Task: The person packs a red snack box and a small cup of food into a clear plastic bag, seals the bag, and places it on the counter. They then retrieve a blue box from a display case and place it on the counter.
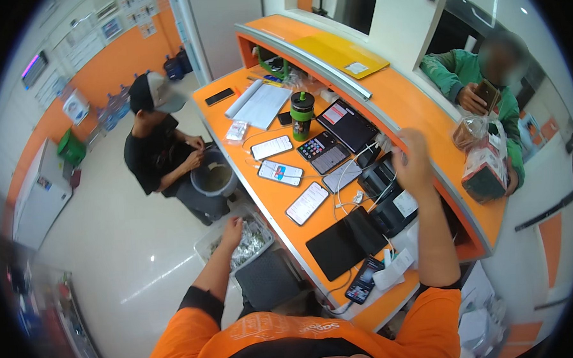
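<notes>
My left hand [232,234] hangs over a clear plastic tub [201,250] of shiny clear bags with something green in them. Its fingers are curled, and whether they hold anything is hidden. My right hand [414,166], blurred, is raised in front of the counter's upper ledge [410,104], above black label or receipt printers [388,213]. I see nothing in it for certain. Below it on the orange desk [258,180] lie lit smartphones [307,203], a dark tablet [342,243] and white charging cables [350,164].
A black-and-green tumbler [303,116], a notepad [266,100] and another tablet [346,126] are farther along. A co-worker [155,141] sits left with a bucket [214,175]. Across the ledge, a person in green [508,107] holds a phone beside a bagged box [485,170].
</notes>
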A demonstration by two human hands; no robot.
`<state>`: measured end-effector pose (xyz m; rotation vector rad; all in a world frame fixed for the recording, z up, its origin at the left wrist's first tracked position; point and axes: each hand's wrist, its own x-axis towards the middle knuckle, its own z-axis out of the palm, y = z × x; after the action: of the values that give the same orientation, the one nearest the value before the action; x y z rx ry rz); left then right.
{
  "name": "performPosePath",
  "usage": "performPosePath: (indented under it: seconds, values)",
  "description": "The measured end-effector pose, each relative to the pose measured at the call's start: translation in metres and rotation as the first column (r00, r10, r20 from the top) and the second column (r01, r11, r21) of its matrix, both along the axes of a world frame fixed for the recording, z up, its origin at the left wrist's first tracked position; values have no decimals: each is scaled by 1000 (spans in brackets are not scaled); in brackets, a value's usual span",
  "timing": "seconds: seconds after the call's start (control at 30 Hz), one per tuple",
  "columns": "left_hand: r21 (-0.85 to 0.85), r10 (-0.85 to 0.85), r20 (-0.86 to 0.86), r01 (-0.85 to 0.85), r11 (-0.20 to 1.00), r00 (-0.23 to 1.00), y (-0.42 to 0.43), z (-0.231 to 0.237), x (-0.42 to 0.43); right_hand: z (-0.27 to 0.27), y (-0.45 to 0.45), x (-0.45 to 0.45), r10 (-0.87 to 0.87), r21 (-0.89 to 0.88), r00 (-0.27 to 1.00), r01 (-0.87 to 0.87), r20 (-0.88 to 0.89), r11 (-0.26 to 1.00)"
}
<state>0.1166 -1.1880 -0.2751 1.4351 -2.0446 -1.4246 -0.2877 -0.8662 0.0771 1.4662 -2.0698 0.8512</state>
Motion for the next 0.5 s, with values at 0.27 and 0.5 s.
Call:
performPosePath:
  seconds: [0.27,0.5]
  values:
    - [266,745,190,-764,588,640,-33,22,-194,-170,-165,-6,-115,280,922,8,370,960]
    - [-28,795,323,-834,551,514,-30,35,-206,-253,-267,-63,-532,500,816,373,224,782]
